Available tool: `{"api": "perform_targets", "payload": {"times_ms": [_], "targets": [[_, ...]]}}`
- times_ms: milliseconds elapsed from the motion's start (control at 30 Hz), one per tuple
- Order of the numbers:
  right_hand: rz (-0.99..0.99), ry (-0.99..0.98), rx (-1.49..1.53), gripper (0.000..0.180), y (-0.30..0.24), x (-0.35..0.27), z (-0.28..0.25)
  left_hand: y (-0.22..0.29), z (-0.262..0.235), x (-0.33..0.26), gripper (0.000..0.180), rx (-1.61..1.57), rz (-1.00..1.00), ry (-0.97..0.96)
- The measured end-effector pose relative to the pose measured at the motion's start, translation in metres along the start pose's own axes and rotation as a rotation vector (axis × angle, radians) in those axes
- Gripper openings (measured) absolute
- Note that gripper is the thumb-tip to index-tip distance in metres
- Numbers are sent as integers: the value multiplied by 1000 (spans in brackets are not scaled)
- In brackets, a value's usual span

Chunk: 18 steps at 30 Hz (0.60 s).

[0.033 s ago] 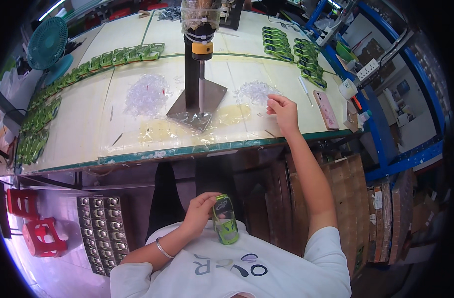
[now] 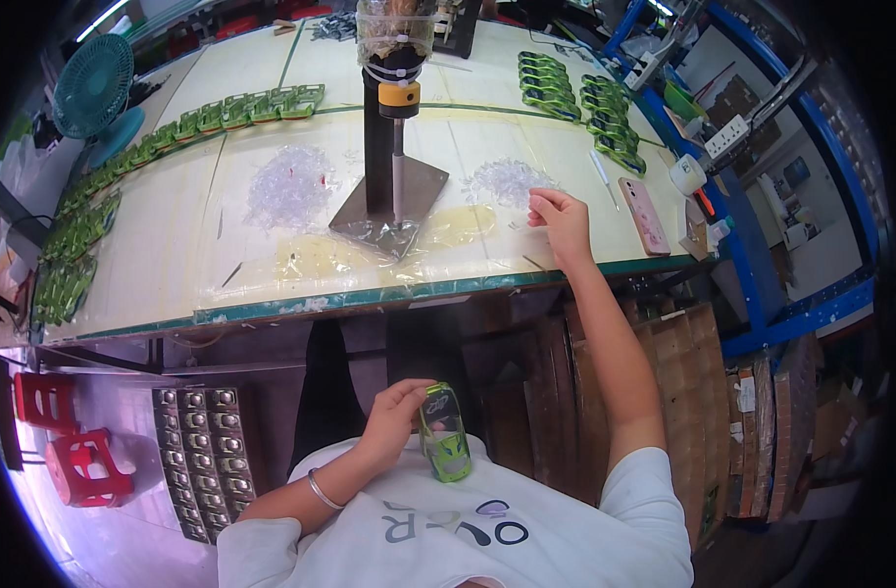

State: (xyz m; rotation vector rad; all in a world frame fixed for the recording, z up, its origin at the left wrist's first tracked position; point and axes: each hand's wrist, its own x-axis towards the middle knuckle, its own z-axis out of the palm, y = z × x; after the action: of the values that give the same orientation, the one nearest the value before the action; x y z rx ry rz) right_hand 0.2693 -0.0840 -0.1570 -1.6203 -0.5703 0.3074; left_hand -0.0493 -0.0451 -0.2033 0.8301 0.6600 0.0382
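My left hand [image 2: 397, 416] is closed on the upper end of a green car-shaped plastic shell [image 2: 448, 453], with dark and clear areas, held in front of my shirt. My right hand [image 2: 562, 223] reaches over the table, thumb and fingertips pinched together. Whatever sits between those fingertips is too small to make out. Just beyond them lies a loose pile of small clear plastic pieces [image 2: 507, 180]. Left of it stands a press with a grey rod [image 2: 399, 176] pointing down at a metal base plate [image 2: 423, 191].
Another clear heap [image 2: 289, 188] with red bits lies left of the press. Green shells [image 2: 213, 116] line the table's left side; more [image 2: 548, 86] stand far right. A pink phone [image 2: 644, 218] and a white pen [image 2: 603, 178] lie at right. Red stools [image 2: 90, 468] stand below left.
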Motion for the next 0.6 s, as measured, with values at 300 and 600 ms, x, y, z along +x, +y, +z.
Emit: {"api": "perform_targets", "payload": {"times_ms": [300, 600], "targets": [[154, -54, 263, 17, -12, -21, -7, -1, 1, 1, 24, 20, 4, 22], [174, -19, 375, 14, -4, -27, -18, 2, 6, 0, 24, 37, -8, 17]]}}
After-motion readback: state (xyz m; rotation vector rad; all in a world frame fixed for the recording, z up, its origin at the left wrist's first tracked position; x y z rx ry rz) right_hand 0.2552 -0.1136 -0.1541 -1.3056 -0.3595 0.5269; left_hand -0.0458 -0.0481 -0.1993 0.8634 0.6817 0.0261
